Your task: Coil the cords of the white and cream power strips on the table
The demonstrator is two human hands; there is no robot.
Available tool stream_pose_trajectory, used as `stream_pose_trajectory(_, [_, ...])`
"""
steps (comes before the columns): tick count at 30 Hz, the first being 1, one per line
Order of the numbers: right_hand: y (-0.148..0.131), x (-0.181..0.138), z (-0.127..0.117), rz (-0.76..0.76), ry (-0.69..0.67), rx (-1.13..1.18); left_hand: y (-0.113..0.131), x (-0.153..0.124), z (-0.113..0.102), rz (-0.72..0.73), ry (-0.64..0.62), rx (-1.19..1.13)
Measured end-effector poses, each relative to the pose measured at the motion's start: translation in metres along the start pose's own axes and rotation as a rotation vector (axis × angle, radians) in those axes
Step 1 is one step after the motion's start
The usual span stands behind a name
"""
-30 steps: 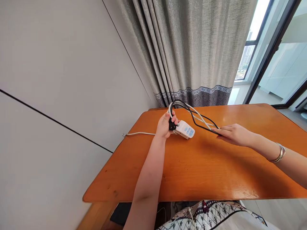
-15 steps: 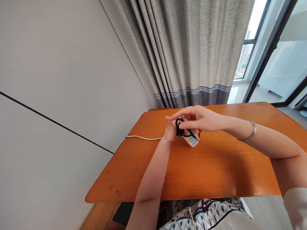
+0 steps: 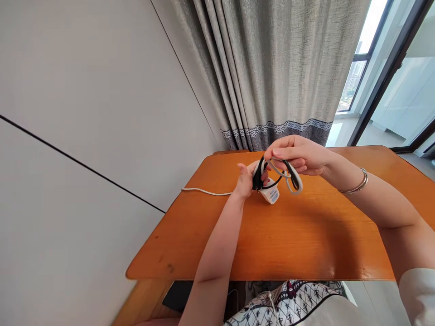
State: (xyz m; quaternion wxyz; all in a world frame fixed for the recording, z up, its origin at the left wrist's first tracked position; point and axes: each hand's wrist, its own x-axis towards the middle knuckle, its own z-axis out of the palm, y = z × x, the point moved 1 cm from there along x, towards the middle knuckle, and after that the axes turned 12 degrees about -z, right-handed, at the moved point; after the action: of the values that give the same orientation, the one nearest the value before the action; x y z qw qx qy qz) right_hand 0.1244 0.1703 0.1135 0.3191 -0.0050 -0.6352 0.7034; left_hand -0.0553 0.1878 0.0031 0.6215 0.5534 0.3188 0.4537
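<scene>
A small white power strip [image 3: 271,195] sits just above the centre of the frame, lifted off the table [image 3: 272,244] or barely over it; contact with the wood cannot be told. Black and white cables [image 3: 292,182] loop out of it toward the right, bundled together into a short, drooping bend.

The left hand [image 3: 246,181] grips the strip where the cables gather, its fingers curled closed around that end and the thumb up. The right hand [image 3: 301,155] comes in from the right, palm down and above the strip, its fingers pinched on the top of the cable loop, the wrist bent and wearing a thin bracelet [image 3: 356,184]. Both forearms stretch forward from the bottom of the frame, the left nearly straight, the right angled across.

A single white cord [image 3: 204,192] runs left from the left hand across the tabletop toward its left edge. The orange wood lies bare in front of the hands down to the rounded near edge, and to the right as far as the frame shows. Behind the table, a grey curtain [image 3: 272,68] hangs at upper centre; a pale wall [image 3: 84,113] fills the left, close to the table's left edge, and a window [image 3: 390,90] stands at upper right.
</scene>
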Motion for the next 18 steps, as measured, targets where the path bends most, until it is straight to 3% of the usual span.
stream_pose_trajectory(5, [-0.023,-0.02,-0.01,0.164,-0.353,-0.196,-0.001,0.002,-0.001,-0.046,0.026,-0.005])
stream_pose_trajectory(7, [-0.028,-0.024,-0.011,0.22,-0.434,-0.25,-0.004,0.003,-0.002,-0.056,0.013,-0.027])
stream_pose_trajectory(14, [-0.005,-0.008,-0.005,0.073,-0.1,-0.12,-0.008,0.004,0.004,-0.001,-0.002,-0.028])
stream_pose_trajectory(18, [0.021,0.012,-0.002,-0.024,0.246,-0.028,-0.011,0.002,0.009,0.01,-0.026,-0.025])
